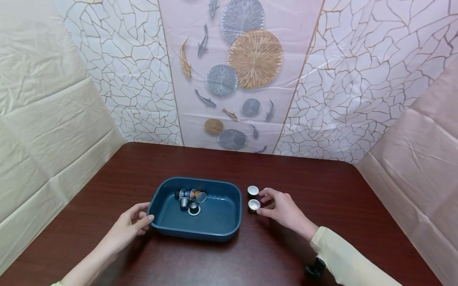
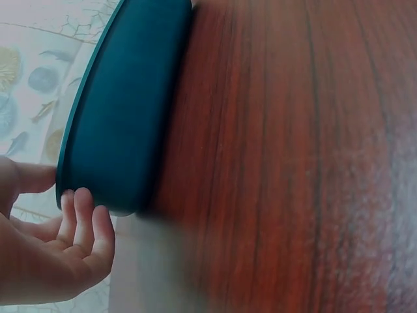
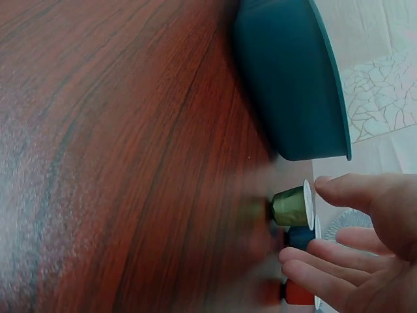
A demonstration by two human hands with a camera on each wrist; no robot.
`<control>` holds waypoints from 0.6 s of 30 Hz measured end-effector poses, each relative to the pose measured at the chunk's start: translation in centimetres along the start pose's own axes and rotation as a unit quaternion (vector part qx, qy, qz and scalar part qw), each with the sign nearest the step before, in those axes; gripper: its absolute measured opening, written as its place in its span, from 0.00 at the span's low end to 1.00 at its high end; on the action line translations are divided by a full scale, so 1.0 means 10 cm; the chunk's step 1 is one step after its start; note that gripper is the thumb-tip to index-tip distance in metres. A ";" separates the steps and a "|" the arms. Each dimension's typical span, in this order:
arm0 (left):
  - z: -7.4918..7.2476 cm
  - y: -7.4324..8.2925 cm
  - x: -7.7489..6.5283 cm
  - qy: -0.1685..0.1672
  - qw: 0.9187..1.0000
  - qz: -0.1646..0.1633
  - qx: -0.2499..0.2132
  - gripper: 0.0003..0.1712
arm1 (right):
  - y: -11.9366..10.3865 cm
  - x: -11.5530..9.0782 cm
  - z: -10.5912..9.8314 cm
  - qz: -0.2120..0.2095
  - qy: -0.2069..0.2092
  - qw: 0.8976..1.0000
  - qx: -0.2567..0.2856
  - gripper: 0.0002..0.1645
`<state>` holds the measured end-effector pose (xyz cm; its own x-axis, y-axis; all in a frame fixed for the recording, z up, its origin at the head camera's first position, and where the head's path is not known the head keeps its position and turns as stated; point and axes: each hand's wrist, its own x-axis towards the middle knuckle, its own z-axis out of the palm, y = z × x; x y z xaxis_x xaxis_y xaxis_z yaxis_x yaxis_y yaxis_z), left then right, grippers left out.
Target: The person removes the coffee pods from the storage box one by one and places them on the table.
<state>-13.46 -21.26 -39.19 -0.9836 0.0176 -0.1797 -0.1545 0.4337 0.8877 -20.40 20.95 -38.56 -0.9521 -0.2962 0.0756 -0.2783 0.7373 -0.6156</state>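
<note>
Head view showed the left hand (image 1: pixel 129 225) pinching the tray (image 1: pixel 218 218) by its rim, probably to steady it, while the right hand (image 1: pixel 285 209), thumb and fingers apart, hovered beside a foil-up pod (image 1: pixel 254 205).

Head view bright and even, with a pale sheen on the glossy dark-red wood-grain table (image 1: pixel 200 262). Soft shadow under the dark-blue rectangular plastic tray (image 1: pixel 193 233). Wrist views dimmer, hazy; whitish tabletop glare, blurred reflections.

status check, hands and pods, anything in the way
Left hand grips tray. Right hand at green pod, blue and orange close by. Nothing visibly blocking.
</note>
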 end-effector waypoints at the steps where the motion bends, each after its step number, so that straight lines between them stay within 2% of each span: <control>1: 0.00 0.00 0.00 0.000 1.000 0.001 0.003 0.31 | -0.01 -0.01 -0.01 0.003 0.002 1.000 0.001 0.27; 5: 0.00 0.01 -0.02 -0.001 1.000 0.008 0.013 0.35 | -0.04 -0.02 -0.03 0.000 0.003 1.000 0.006 0.27; 12: -0.01 0.01 -0.04 -0.012 0.998 -0.005 0.068 0.50 | -0.06 -0.04 -0.03 -0.005 0.009 1.000 0.011 0.28; 18: 0.00 -0.02 -0.03 -0.030 0.997 0.044 0.048 0.54 | -0.09 -0.04 -0.06 -0.018 0.011 1.000 0.012 0.28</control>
<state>-13.10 -21.34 -39.37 -0.9850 0.1116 -0.1313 -0.0563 0.5117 0.8573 -19.85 20.80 -37.55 -0.9444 -0.3083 0.1147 -0.3091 0.7123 -0.6302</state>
